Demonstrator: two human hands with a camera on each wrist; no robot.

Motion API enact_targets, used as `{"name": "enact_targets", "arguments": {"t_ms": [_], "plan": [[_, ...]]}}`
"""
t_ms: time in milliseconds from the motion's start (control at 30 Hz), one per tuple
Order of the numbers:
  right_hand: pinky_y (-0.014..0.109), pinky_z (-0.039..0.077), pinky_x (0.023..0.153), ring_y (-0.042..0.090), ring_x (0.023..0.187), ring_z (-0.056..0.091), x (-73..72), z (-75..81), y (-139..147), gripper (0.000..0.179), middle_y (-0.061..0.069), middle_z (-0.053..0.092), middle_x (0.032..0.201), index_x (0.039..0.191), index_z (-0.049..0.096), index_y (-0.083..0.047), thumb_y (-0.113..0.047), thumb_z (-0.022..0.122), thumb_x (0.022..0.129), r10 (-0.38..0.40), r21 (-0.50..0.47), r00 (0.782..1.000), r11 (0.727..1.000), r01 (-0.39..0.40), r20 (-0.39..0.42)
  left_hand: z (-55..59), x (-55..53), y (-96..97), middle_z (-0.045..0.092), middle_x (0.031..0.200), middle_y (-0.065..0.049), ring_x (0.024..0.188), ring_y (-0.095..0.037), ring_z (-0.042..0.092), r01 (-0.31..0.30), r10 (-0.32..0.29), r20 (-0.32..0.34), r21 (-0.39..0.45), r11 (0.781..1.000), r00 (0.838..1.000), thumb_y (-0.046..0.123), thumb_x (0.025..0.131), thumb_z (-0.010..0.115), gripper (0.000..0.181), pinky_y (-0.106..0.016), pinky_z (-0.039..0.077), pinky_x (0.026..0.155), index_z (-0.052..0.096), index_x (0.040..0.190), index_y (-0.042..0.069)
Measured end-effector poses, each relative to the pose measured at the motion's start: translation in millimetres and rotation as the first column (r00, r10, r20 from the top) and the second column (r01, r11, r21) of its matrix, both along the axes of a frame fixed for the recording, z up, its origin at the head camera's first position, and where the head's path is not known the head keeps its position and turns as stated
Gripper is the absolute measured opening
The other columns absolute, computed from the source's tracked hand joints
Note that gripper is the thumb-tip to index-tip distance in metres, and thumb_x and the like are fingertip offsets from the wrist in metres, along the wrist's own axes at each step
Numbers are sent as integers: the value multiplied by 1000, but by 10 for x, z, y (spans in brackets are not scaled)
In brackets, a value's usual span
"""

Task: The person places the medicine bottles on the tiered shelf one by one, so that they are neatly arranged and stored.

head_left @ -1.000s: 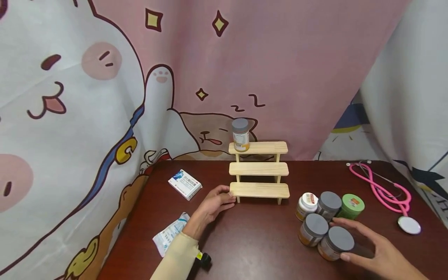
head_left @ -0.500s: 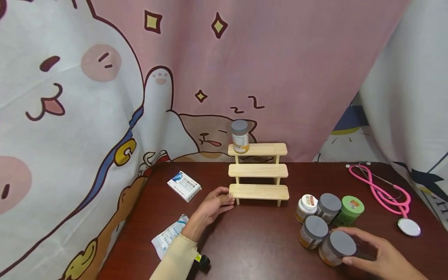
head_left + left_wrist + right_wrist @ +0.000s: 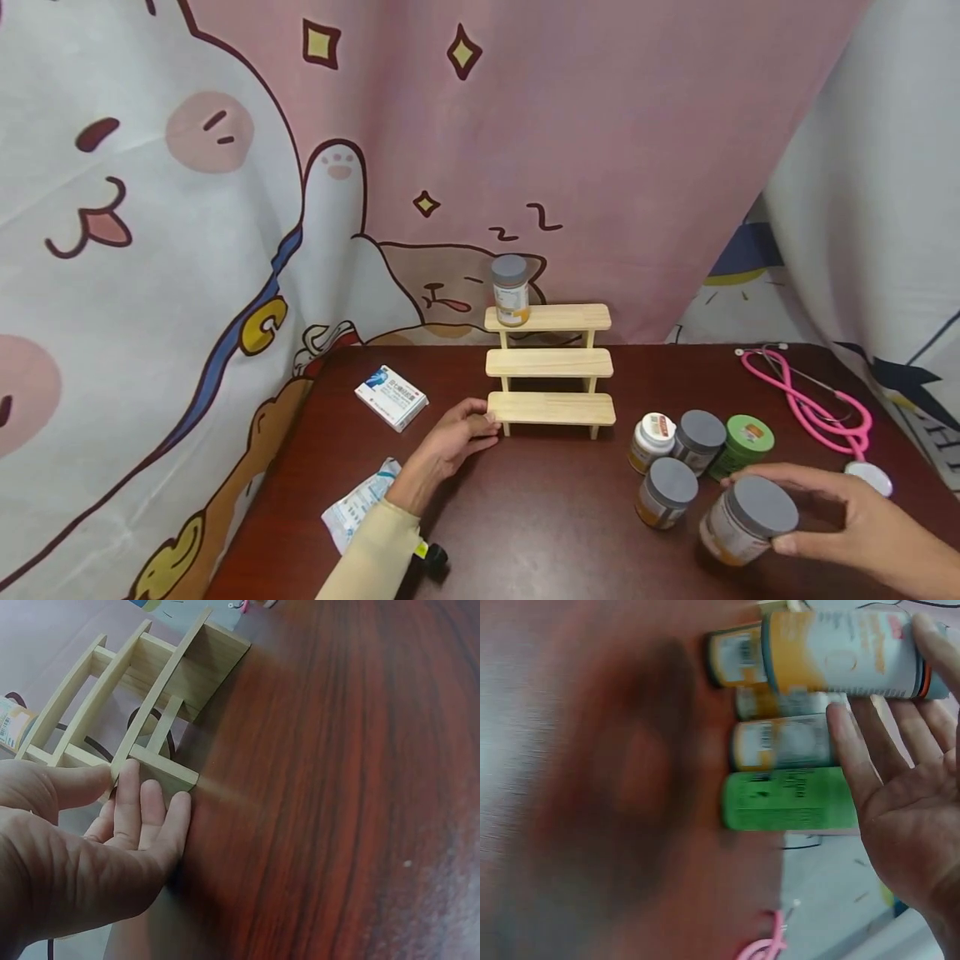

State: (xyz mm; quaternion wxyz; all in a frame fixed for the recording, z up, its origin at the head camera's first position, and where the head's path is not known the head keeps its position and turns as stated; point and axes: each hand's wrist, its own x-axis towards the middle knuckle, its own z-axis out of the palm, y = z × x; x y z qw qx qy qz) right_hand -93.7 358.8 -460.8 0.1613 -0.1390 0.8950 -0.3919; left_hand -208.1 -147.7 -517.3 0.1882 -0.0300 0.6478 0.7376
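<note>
My right hand [image 3: 855,521] grips a grey-lidded pill bottle [image 3: 735,529] by its lid end, thumb on the near side and fingers behind. In the right wrist view this bottle [image 3: 840,652], white and orange, is raised off the table. At the small three-step wooden display stand [image 3: 555,407], my left hand [image 3: 453,439] holds the left end of the lowest step. The left wrist view shows thumb and fingers meeting at that step's end [image 3: 161,766]. Another grey-lidded bottle [image 3: 512,292] stands on the top step's left end.
Beside the held bottle stand two more grey-lidded bottles [image 3: 666,493], a white-capped bottle [image 3: 651,442] and a green one [image 3: 742,446]. A pink stethoscope [image 3: 825,417] lies at the right. At the left are a medicine box [image 3: 392,398] and a plastic packet [image 3: 360,504].
My right hand has taken hold of the front grey-lidded bottle and lifted it, moving it rightward away from the others. My left hand stays on the stand.
</note>
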Motion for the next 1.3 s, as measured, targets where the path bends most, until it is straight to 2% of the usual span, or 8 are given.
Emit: {"name": "enact_targets", "arguments": {"t_ms": [233, 400, 533, 633, 767, 900, 1067, 1300], "plan": [[22, 58, 75, -7, 105, 64, -166, 358, -32, 58, -25, 69, 126, 146, 58, -14, -1, 77, 93, 3, -65, 987, 998, -14, -163, -30, -8, -21, 66, 98, -1, 100, -18, 66, 4, -4, 3, 5, 1000, 1000, 8, 104, 61, 27, -44, 58, 106, 54, 128, -2], [20, 57, 81, 2, 115, 67, -277, 783, -166, 68, -8, 72, 135, 149, 57, -15, 4, 80, 88, 27, -75, 964, 996, -48, -265, -20, -16, -16, 65, 100, -2, 101, -18, 66, 7, -7, 6, 13, 1000, 1000, 8, 105, 60, 28, -47, 57, 108, 54, 130, -2], [14, 54, 90, 3, 122, 66, -346, 1151, -355, 77, 2, 71, 139, 149, 56, -7, 14, 81, 79, 89, -124, 929, 982, -142, -358, -22, -8, -19, 65, 100, -1, 102, -18, 65, 5, -5, 14, 13, 1000, 1000, 7, 105, 60, 26, -46, 58, 107, 54, 130, 0], [14, 55, 92, 8, 123, 68, -448, 1305, -431, 77, 10, 70, 140, 147, 54, 4, 20, 77, 76, 142, -217, 904, 945, -245, -402, -24, -6, -19, 65, 100, -1, 101, -18, 65, 7, -7, 8, 10, 1000, 1000, 8, 106, 59, 25, -46, 58, 107, 54, 129, 0], [18, 59, 88, 12, 112, 74, -612, 1432, -519, 72, 10, 73, 135, 144, 55, 6, 22, 74, 76, 140, -270, 892, 923, -275, -430, -21, -12, -10, 65, 100, -2, 101, -19, 65, 1, -1, 3, 15, 1000, 1000, 8, 105, 59, 25, -46, 58, 108, 54, 128, -1], [18, 59, 78, 9, 95, 76, -778, 1550, -642, 69, -5, 77, 123, 143, 61, -4, 15, 79, 79, 53, -193, 893, 969, -155, -448, -17, -19, 1, 65, 101, -2, 101, -18, 66, 0, 0, 5, 16, 1000, 1000, 8, 105, 59, 26, -46, 57, 108, 54, 128, -1], [20, 57, 69, 7, 88, 74, -1037, 1688, -788, 64, -11, 78, 115, 142, 65, -14, 4, 83, 84, -14, -165, 895, 984, -67, -446, -25, -35, 1, 66, 101, -2, 102, -18, 67, 13, -13, 4, 18, 1000, 1000, 9, 106, 60, 28, -45, 57, 107, 53, 130, -2], [18, 61, 82, 5, 103, 75, -1408, 1804, -1049, 54, -3, 77, 119, 141, 64, -9, 3, 78, 91, 52, -214, 894, 963, -163, -445, -26, -42, -21, 66, 100, -1, 102, -17, 66, 14, -14, 13, 22, 1000, 1000, 9, 106, 59, 28, -44, 58, 106, 54, 131, -1]]}}
